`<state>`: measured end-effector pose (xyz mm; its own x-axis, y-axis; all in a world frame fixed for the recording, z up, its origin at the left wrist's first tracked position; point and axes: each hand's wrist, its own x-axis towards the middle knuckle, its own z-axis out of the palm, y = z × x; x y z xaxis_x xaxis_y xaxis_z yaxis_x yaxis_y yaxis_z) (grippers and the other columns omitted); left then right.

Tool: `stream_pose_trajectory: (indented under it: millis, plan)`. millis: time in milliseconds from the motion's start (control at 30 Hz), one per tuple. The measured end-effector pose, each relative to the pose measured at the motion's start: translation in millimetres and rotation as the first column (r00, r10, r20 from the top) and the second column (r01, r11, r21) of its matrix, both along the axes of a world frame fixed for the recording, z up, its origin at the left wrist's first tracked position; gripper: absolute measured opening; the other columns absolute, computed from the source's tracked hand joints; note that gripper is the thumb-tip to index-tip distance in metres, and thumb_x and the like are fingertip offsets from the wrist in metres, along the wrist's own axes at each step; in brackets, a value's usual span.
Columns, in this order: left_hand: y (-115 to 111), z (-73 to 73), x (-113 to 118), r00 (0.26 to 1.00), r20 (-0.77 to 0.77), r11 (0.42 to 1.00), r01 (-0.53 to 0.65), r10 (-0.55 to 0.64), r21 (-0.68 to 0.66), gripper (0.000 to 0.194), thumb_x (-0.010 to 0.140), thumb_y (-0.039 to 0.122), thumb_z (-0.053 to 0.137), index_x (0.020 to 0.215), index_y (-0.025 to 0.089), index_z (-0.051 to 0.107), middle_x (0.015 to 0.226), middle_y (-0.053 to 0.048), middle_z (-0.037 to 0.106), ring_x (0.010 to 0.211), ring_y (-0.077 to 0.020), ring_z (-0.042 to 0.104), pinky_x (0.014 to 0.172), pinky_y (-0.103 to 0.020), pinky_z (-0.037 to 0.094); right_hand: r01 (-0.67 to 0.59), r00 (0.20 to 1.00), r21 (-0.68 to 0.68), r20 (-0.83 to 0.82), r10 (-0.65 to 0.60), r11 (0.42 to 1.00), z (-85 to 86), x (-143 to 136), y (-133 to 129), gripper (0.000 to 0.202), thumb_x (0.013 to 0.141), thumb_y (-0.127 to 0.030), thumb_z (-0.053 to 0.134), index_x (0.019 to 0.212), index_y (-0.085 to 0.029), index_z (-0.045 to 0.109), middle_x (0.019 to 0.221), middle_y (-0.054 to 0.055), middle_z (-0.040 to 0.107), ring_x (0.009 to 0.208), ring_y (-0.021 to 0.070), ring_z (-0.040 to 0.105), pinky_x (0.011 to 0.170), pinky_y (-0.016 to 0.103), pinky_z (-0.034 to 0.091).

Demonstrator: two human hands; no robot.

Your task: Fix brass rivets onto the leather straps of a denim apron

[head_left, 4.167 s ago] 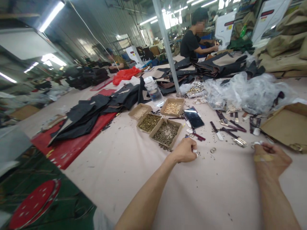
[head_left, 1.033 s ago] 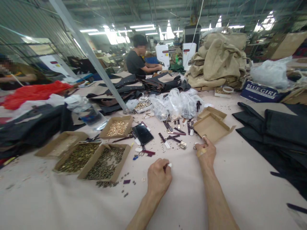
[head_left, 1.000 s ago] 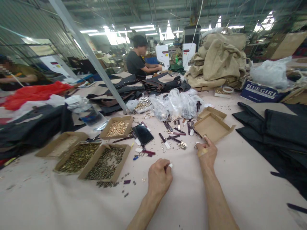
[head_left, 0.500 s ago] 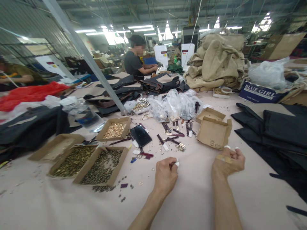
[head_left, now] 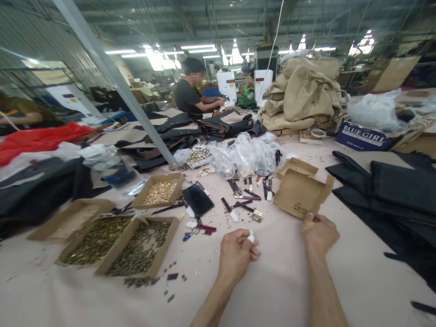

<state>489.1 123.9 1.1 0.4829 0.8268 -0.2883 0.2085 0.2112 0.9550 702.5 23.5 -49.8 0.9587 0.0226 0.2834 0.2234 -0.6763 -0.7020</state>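
Head view shows left hand [head_left: 235, 252] curled, right hand [head_left: 319, 234] by cardboard tray [head_left: 301, 191], each grip unclear.

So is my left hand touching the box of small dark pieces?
Apart. The head view shows a plain gap of tabletop between the left hand and the box of small dark pieces.

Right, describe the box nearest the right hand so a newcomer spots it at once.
On the pale table, find the heap of clear plastic mid-picture. To its right is a partly hidden box; in front of that, just ahead of the right hand, sits the brown box you want. Unlike its neighbour, it shows a few metal rings by its near edge.
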Motion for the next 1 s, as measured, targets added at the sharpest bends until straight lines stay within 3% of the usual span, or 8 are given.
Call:
stream_pose_trajectory:
  millis: [167, 333, 467, 567, 767, 867, 1000]
  plan:
    - [6, 33.6, 19, 0.986, 0.168, 0.994, 0.034, -0.017, -0.101, 0.016, 0.08, 0.013, 0.065, 0.096, 0.01, 0.063, 0.08, -0.01, 0.076, 0.065, -0.0185, 0.074, 0.061, -0.029, 0.063, -0.195, 0.979, 0.131, 0.082, 0.186, 0.972, 10.6, -11, 5, 0.042, 0.083, -0.047, 0.052, 0.079, -0.013, 0.075, 0.067, 0.009, 0.069, 0.062, 0.0218, 0.061, 0.063, 0.031, 0.042]
    - [17, 49.6, 42, 0.982, 0.187, 0.997, 0.043, -0.029, -0.068, 0.013, 0.083, 0.005, 0.063, 0.095, 0.008, 0.063, 0.084, -0.013, 0.076, 0.068, -0.0194, 0.076, 0.062, -0.025, 0.063, -0.392, 0.899, 0.23, -0.109, 0.424, 0.891, 17.5, -21, 10, 0.042, 0.079, -0.051, 0.061, 0.084, -0.013, 0.079, 0.069, 0.009, 0.073, 0.064, 0.0228, 0.065, 0.063, 0.03, 0.044]
    - [34, 50.5, 57, 0.971, 0.237, 0.992, -0.001, 0.031, -0.126, 0.014, 0.083, -0.001, 0.059, 0.094, 0.007, 0.062, 0.083, -0.013, 0.075, 0.068, -0.0183, 0.076, 0.071, -0.029, 0.065, -0.467, 0.827, 0.25, -0.216, 0.519, 0.848, 12.0, -23, 10, 0.041, 0.075, -0.052, 0.066, 0.083, -0.014, 0.081, 0.07, 0.008, 0.074, 0.065, 0.0232, 0.067, 0.062, 0.03, 0.045]
    - [46, 48.7, 56, 0.955, 0.289, 0.987, -0.014, 0.061, -0.162, 0.014, 0.08, -0.001, 0.066, 0.091, 0.007, 0.062, 0.084, -0.013, 0.074, 0.075, -0.0196, 0.076, 0.083, -0.039, 0.066, -0.486, 0.79, 0.247, -0.285, 0.543, 0.838, 7.6, -23, 9, 0.039, 0.074, -0.051, 0.068, 0.083, -0.016, 0.081, 0.069, 0.007, 0.074, 0.064, 0.0226, 0.067, 0.059, 0.029, 0.045]
    - [63, 24.6, 47, 0.962, 0.258, 0.99, -0.061, 0.093, -0.13, 0.027, 0.067, 0.009, 0.084, 0.085, 0.009, 0.064, 0.083, -0.011, 0.073, 0.083, -0.022, 0.075, 0.086, -0.044, 0.065, -0.504, 0.757, 0.247, -0.334, 0.561, 0.828, 10.8, -27, 9, 0.038, 0.071, -0.052, 0.072, 0.079, -0.016, 0.081, 0.064, 0.005, 0.073, 0.064, 0.0227, 0.067, 0.059, 0.029, 0.045]
    - [72, 16.5, 45, 0.975, 0.217, 0.998, -0.044, 0.054, -0.051, 0.037, 0.064, 0.008, 0.084, 0.096, 0.01, 0.067, 0.083, -0.008, 0.074, 0.081, -0.0194, 0.074, 0.081, -0.037, 0.065, -0.507, 0.745, 0.254, -0.351, 0.567, 0.824, 12.4, -29, 10, 0.037, 0.069, -0.052, 0.073, 0.078, -0.016, 0.081, 0.066, 0.006, 0.074, 0.066, 0.023, 0.067, 0.06, 0.028, 0.045]
    - [81, 27.3, 19, 0.997, 0.066, 0.981, -0.046, 0.034, 0.189, 0.032, 0.073, 0.02, 0.076, 0.103, 0.01, 0.07, 0.081, -0.009, 0.075, 0.072, -0.0191, 0.073, 0.06, -0.028, 0.059, -0.497, 0.747, 0.26, -0.356, 0.561, 0.828, 10.9, -29, 9, 0.039, 0.069, -0.052, 0.072, 0.078, -0.015, 0.081, 0.069, 0.007, 0.075, 0.067, 0.0238, 0.068, 0.06, 0.029, 0.045]
